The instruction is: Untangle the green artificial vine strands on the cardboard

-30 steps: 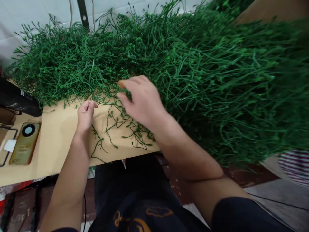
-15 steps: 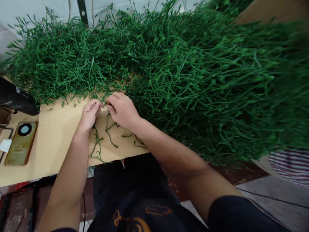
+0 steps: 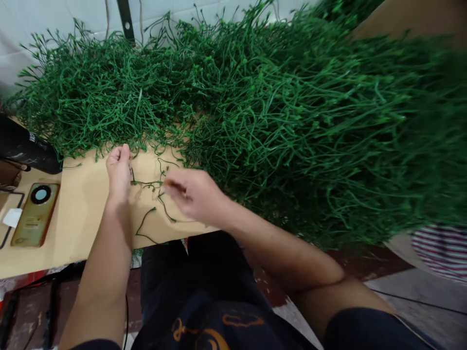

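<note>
My left hand (image 3: pixel 119 167) is closed in a fist above a tan board. A thin green stem (image 3: pixel 148 183) comes out beside it and runs across to my right hand (image 3: pixel 195 192). The right fingers are pinched at that stem's end and somewhat blurred by motion. More loose green stems (image 3: pixel 146 221), with small forked tips, lie on the board under and between the hands. Right behind the hands stands a thick heap of the same green stems (image 3: pixel 292 121), which look like artificial plants. The left fingertips are turned away, so their exact grip is partly hidden.
On the left lie a gold phone (image 3: pixel 34 214) with a round camera and a black bottle (image 3: pixel 27 146). The tan board (image 3: pixel 87 204) ends just before my lap. A white tiled wall (image 3: pixel 65 17) closes off the back, and a striped cloth (image 3: pixel 441 253) shows at lower right.
My hands were close together by the heap. The left has moved left, and the right has come down toward me and slightly right, with a stem now stretched between them.
</note>
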`<action>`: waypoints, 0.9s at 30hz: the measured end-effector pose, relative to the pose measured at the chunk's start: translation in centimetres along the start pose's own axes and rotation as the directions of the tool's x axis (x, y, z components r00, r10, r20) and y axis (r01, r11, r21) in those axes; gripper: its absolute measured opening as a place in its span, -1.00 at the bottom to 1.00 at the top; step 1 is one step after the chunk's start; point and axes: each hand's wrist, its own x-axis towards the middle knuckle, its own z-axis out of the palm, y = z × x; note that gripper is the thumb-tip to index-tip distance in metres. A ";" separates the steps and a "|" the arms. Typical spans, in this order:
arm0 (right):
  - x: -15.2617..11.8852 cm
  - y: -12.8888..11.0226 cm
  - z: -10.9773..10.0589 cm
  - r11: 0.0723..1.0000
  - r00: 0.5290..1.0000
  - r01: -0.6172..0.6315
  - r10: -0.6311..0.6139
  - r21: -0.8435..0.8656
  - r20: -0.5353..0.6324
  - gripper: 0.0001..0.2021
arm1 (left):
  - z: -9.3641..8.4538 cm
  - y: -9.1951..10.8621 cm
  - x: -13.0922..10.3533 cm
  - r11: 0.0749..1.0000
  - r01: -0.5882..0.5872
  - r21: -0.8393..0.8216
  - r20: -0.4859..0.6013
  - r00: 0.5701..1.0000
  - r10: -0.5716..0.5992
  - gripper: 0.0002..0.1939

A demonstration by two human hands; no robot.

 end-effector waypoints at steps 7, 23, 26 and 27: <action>3.2 2.4 -1.3 0.964 0.962 -0.254 0.242 -0.081 -0.130 -0.55 | 0.2 1.1 -1.4 0.999 0.026 -0.041 0.214 0.977 -0.017 -0.50; 0.8 -1.1 0.6 0.946 0.917 0.319 -0.292 -0.058 0.271 -0.80 | 0.8 0.8 0.2 1.000 0.006 -0.001 -0.173 0.985 -0.006 -0.64; -0.2 -2.4 -1.9 0.891 0.894 0.438 -0.420 -0.115 0.156 -0.79 | 0.0 0.8 0.0 0.999 0.020 -0.033 -0.156 0.987 -0.025 -0.66; -0.4 -2.5 -3.1 0.903 0.917 0.398 -0.393 -0.164 0.065 -0.77 | -0.2 0.8 -0.2 0.998 0.033 -0.048 -0.124 0.992 -0.038 -0.67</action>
